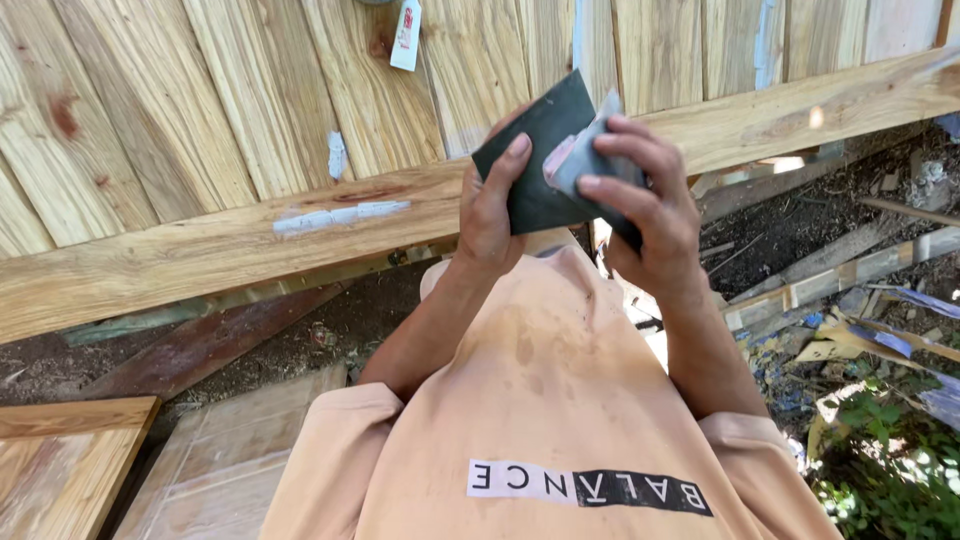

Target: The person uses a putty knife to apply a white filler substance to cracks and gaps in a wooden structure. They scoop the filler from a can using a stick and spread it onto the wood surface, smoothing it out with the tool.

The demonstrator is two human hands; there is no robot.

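Both hands are raised in front of my chest, over my peach shirt (pixel 540 400). My left hand (pixel 488 215) grips the lower left edge of a dark green-grey sheet of sandpaper (pixel 535 140), thumb lying on its face. My right hand (pixel 645 200) pinches the sheet's right side, where it is folded over and shows a pale grey and pink backing (pixel 580 160). The sheet is held tilted, one corner pointing up.
Behind the hands runs a slanted wooden beam (pixel 150 265) with white filler patches (pixel 340 215), fixed across a wall of pale planks (pixel 200 110). A small tag (pixel 406 35) hangs at the top. Below are dirt, scrap boards (pixel 850 270), a wooden panel (pixel 60 450) and weeds (pixel 890 470).
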